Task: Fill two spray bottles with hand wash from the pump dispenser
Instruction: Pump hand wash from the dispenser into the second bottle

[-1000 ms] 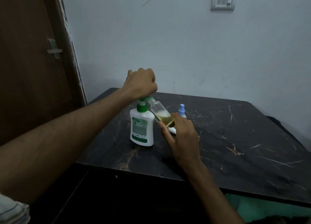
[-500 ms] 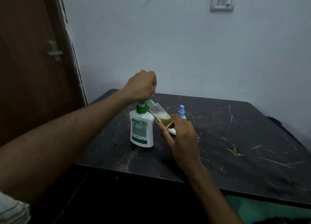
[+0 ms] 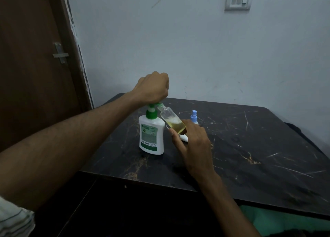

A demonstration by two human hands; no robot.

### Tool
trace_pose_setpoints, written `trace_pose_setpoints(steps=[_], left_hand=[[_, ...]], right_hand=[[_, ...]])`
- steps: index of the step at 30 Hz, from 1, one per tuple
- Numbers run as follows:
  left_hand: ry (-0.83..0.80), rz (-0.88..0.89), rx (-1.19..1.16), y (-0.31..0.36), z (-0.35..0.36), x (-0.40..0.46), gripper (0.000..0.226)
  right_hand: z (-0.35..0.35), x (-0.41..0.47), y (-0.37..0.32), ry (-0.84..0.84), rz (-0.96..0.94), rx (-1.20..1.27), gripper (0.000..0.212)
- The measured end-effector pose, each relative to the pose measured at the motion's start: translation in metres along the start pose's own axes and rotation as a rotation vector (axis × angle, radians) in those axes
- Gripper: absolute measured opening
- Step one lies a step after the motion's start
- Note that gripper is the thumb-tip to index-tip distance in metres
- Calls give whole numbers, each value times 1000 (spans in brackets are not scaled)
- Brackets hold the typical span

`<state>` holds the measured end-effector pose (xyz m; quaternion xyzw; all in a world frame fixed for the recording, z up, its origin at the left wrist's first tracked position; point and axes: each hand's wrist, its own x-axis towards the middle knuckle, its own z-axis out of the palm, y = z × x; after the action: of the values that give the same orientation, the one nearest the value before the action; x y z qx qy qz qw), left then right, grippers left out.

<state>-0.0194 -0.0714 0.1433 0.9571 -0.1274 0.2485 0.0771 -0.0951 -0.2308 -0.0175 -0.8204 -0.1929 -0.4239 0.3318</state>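
Now I'm fisting left hand down on pump dispenser on counter; right hand is gripping tilted spray bottle at base w/ neck under nozzle. Looks light, prob slippery plastic.

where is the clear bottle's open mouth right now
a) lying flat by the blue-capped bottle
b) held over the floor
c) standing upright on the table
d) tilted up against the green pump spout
d: the right hand holds the clear bottle tilted, its mouth up at the spout of the pump dispenser, yellowish liquid pooled at its low end, while the left hand rests on the pump head.
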Motion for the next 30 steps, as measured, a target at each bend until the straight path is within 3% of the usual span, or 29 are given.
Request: trace_pose_setpoints(steps=[14, 19, 30], left_hand=[[-3, -19, -24, -1, 4, -4, 28], [8, 6, -22, -1, -1, -3, 15], [-7, 12, -19, 1, -2, -4, 15]], right_hand=[[-1, 0, -1, 10, -18, 3, 38], [-1, 0, -2, 13, -12, 9, 38], [1, 0, -2, 10, -15, -2, 41]])
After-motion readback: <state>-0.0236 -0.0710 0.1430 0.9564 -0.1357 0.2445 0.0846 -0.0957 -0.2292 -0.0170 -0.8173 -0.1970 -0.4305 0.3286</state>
